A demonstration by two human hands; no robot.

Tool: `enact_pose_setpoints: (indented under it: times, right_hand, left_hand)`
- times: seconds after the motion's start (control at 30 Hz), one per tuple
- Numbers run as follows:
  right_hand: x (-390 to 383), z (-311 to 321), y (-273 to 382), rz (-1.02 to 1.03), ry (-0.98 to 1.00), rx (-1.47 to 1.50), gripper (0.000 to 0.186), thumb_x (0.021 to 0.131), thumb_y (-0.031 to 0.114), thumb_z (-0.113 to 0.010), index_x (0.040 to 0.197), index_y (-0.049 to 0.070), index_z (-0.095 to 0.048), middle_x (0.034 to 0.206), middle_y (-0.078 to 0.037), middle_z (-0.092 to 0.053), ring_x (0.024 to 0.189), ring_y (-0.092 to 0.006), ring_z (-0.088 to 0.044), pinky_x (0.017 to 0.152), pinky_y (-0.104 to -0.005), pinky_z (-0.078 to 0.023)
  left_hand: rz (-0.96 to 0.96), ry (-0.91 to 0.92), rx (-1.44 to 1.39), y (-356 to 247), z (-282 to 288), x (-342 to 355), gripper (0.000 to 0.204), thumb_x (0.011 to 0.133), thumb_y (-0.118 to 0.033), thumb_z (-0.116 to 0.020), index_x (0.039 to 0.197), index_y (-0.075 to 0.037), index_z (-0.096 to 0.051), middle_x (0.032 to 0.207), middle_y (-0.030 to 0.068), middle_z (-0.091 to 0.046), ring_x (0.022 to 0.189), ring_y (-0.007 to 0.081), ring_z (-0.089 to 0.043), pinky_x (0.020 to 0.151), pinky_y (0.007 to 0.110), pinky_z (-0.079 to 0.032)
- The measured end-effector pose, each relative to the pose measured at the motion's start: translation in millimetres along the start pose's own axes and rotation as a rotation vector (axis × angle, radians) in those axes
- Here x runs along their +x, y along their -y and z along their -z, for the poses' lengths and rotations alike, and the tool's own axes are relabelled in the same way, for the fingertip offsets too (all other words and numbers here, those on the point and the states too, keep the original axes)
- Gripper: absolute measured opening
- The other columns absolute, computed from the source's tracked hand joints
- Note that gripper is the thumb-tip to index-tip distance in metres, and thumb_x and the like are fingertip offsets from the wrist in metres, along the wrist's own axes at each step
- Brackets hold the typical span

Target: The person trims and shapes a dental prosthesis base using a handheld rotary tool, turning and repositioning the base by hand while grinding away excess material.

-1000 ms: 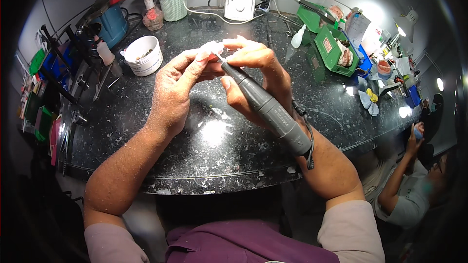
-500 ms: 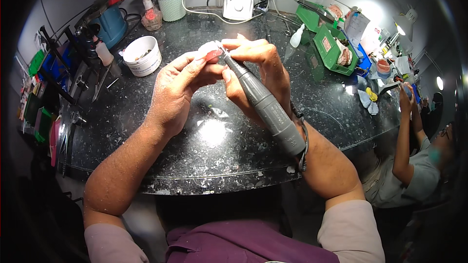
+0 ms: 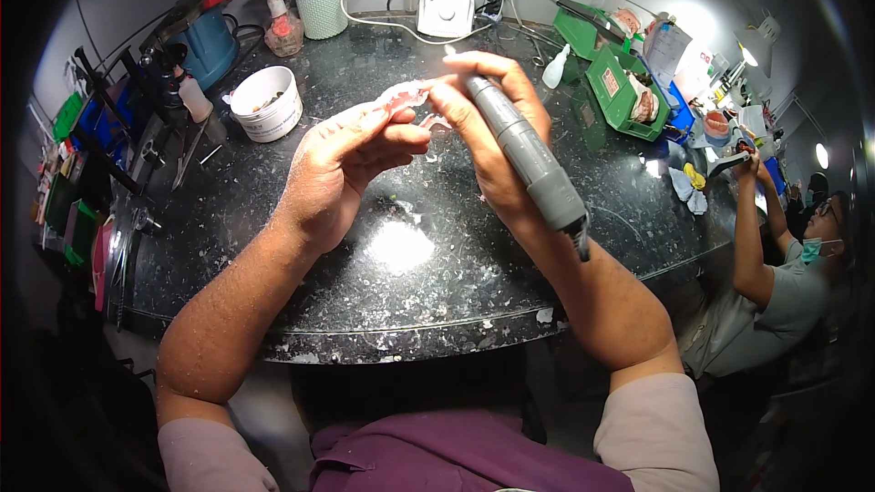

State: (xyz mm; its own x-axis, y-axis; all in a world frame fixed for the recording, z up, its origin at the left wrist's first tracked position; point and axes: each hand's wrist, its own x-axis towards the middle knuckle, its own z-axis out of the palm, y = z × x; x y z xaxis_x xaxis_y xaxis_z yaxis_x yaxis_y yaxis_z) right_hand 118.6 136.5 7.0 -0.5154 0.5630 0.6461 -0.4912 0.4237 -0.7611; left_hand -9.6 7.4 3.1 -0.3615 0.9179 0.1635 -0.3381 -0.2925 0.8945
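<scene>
My left hand (image 3: 342,150) is closed, its thumb and fingers pinching a small pink and whitish denture piece (image 3: 405,94). The piece looks curved, and a lower end of it shows between the hands. My right hand (image 3: 497,132) wraps round a dark grey rotary handpiece (image 3: 529,155), whose cord end points back toward my wrist. The thumb and a finger of that hand come up against the denture piece or very close to it. The handpiece's tip is hidden behind my right fingers. Pale dust clings to my left hand and forearm.
A white tub (image 3: 266,107) stands left of my hands. Behind are a pen cup (image 3: 322,11) and a white control box (image 3: 446,11). Green bins (image 3: 627,96) with dental models and a dropper bottle (image 3: 555,68) lie to the right. A co-worker (image 3: 775,282) sits at far right.
My right hand has turned, swinging the handpiece's tip up and away from the denture piece, and its fingers have come to the piece. The denture piece has been tilted. The co-worker's head and hands have shifted.
</scene>
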Motion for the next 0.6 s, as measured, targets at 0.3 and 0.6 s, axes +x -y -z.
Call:
enact_pose_setpoints:
  times: [0.3,0.6]
  right_hand:
    - [2,2,-4,-0.054,-0.011,-0.010,0.026,0.088,0.004,-0.070,0.113,0.005,-0.062,0.092,-0.003,-0.065,0.085,-0.0082,-0.061,0.076,-0.0235,-0.051]
    - [2,5,-10,-0.141,-0.046,0.051,0.025,0.087,0.004,-0.070,0.112,0.005,-0.062,0.091,-0.005,-0.065,0.081,-0.0084,-0.062,0.075,-0.0232,-0.052]
  left_hand:
    - [0.020,0.062,0.072,2,6,3,0.036,0.098,-0.025,-0.049,0.117,0.002,-0.063,0.101,0.0133,-0.072,0.097,0.0199,-0.068,0.093,0.033,-0.050]
    - [-0.071,-0.040,0.098,5,10,3,0.034,0.096,-0.023,-0.052,0.116,0.002,-0.062,0.101,0.0139,-0.072,0.095,0.0205,-0.068,0.093,0.034,-0.049]
